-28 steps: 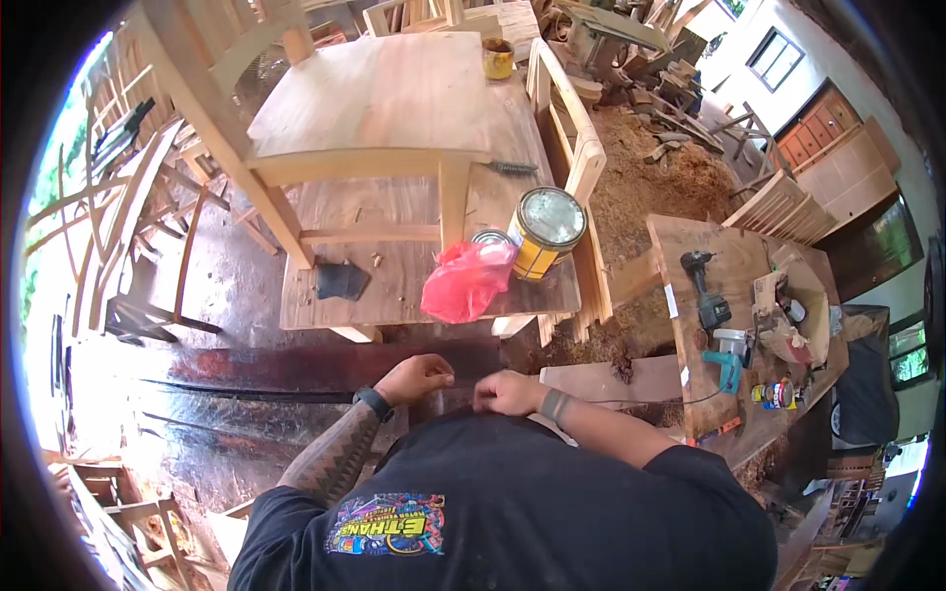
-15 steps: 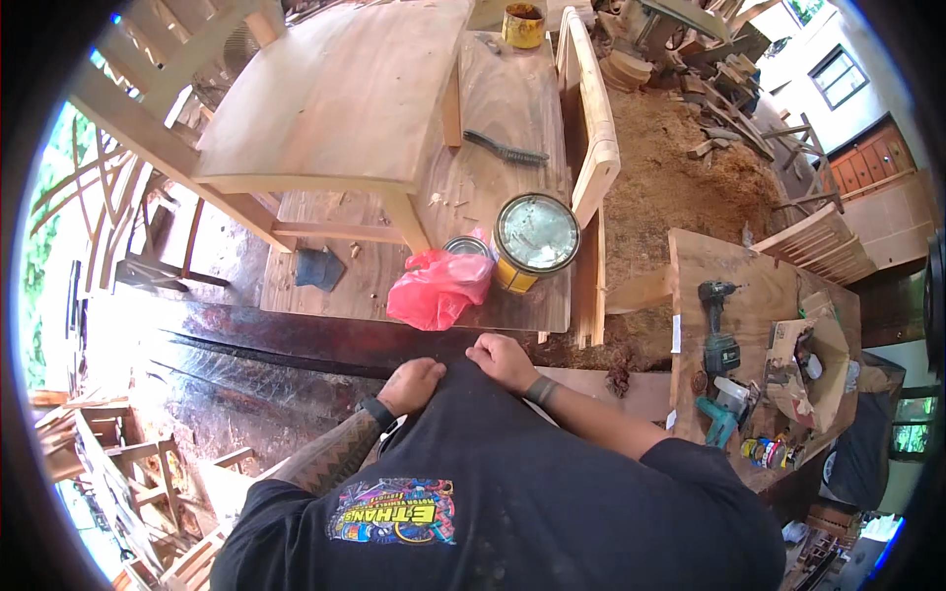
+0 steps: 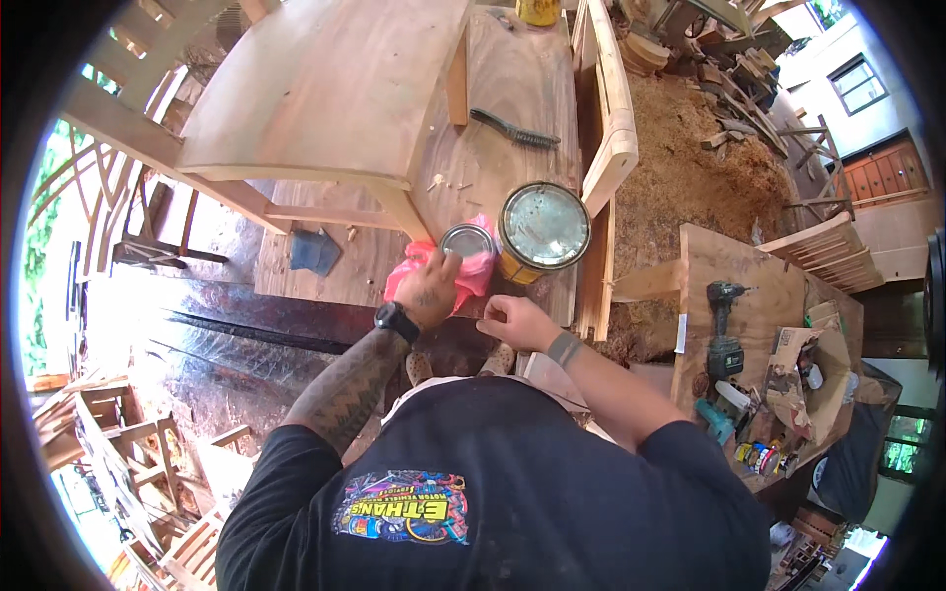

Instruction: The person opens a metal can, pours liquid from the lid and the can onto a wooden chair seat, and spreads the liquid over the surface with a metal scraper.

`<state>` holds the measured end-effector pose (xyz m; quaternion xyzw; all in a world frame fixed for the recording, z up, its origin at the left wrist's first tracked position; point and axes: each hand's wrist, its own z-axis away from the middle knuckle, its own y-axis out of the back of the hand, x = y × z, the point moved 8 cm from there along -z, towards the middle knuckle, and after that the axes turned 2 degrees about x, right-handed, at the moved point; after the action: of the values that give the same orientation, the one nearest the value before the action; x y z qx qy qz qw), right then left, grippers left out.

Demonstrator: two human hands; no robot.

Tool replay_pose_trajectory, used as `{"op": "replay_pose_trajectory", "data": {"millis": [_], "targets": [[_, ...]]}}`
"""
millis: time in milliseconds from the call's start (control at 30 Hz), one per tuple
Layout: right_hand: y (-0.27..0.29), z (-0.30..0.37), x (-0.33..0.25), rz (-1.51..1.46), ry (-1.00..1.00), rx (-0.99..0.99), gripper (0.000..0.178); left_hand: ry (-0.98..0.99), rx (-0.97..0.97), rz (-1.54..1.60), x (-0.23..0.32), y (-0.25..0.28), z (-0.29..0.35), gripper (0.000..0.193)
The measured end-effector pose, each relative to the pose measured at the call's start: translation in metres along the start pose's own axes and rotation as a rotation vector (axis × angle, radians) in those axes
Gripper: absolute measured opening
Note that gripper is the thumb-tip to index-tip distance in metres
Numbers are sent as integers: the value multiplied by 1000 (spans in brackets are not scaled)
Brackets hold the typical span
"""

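A pink plastic bag (image 3: 477, 272) lies crumpled on the wooden tabletop (image 3: 330, 276), bunched about a small round can (image 3: 467, 239) with a metallic top. My left hand (image 3: 431, 293) reaches over the bag, its fingers closed on the plastic beside the can's rim; the fingertips are partly hidden. To its right, my right hand (image 3: 519, 321) hovers at the table's front edge with fingers curled in and nothing visible in them. Just beyond stands a large yellow can (image 3: 544, 227) with a silver lid, close to the small can.
A wooden chair (image 3: 315, 94) stands on the tabletop, its leg near the bag. Behind the cans lies a wire brush (image 3: 514, 128). A blue sandpaper piece (image 3: 314, 252) is at left. A side table (image 3: 769, 286) at right holds a cordless drill (image 3: 725, 325) and an open cardboard box (image 3: 810, 379).
Both hands have let go of the black shirt's hem. My left hand has moved forward onto the pink bag, and the bag is pressed down around the small can. The view has shifted slightly.
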<state>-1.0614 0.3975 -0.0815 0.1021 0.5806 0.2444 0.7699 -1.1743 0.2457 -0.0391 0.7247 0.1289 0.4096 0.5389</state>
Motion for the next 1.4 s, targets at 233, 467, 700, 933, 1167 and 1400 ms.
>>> {"op": "replay_pose_trajectory", "data": {"millis": [233,467,700,933,1167,1400], "targets": [[-28,-4,47,-350,-308,101,51,-215,-281,289,-28,-98,68,19],[-47,-14,168,193,-360,154,61,-529,-521,221,72,-71,35,32],[-82,19,123,317,-318,-67,59,-408,63,-264,23,-9,-50,82],[-109,-5,94,-455,-696,34,82,-403,-133,-280,11,-39,-77,96],[-107,0,126,-887,-446,-2,32,-257,-310,-147,31,-35,-95,88],[-20,101,151,-322,-284,-113,32,-134,-469,-153,11,-31,-100,91]]}}
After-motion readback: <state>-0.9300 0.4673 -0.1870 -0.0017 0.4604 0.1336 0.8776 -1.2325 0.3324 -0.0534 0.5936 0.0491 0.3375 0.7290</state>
